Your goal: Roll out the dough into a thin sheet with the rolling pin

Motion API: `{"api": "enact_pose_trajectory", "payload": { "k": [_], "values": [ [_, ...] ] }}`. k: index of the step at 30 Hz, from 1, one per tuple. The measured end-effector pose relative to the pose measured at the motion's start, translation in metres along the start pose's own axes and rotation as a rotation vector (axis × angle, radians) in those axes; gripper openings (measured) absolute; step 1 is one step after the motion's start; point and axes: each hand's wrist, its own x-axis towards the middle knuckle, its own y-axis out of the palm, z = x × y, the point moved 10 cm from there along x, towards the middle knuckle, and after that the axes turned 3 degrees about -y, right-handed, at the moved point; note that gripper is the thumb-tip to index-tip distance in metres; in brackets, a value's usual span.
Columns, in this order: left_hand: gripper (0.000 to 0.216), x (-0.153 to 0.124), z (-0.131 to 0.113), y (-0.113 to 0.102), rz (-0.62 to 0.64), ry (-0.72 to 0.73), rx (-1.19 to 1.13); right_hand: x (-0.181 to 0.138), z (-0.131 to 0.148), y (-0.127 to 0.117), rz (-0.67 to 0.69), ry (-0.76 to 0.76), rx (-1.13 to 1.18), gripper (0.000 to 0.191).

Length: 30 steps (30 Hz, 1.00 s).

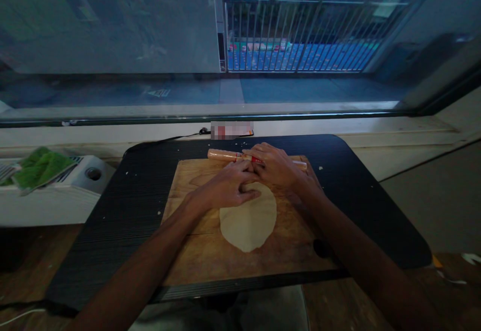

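Observation:
A flat, roughly round sheet of dough (248,226) lies on a wooden board (203,261). Along the board's far edge rests a rolling pin (221,154), a shiny brownish cylinder with red markings near its middle. My right hand (276,166) bends its fingers over the pin's middle, covering much of it. Beside it, my left hand (235,183) is at the dough's far edge, thumb stretched across the dough and fingers curled near the right fingertips. The fingertips of both hands overlap, so their exact contact is partly hidden.
The board sits on a black table (131,221) scattered with small white crumbs. Beyond it, a partly blurred packet (232,130) lies on the sill under a large window. To the left, a green cloth-like bundle (43,166) rests on a white radiator-like unit (90,186).

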Motion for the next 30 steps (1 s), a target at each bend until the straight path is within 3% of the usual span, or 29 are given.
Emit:
{"api": "enact_pose_trajectory", "payload": {
  "k": [12, 25, 30],
  "values": [
    [0.01, 0.002, 0.013, 0.001, -0.007, -0.023, -0.253, 0.0, -0.004, 0.0, -0.024, -0.022, 0.035, 0.043],
    [0.014, 0.003, 0.016, 0.005, 0.017, -0.072, -0.405, 0.0, -0.005, 0.0, 0.001, 0.011, 0.047, 0.041],
    [0.012, 0.004, 0.008, 0.005, -0.024, 0.04, -0.382, 0.0, -0.003, -0.002, -0.004, 0.006, 0.034, 0.039]
  ]
}}
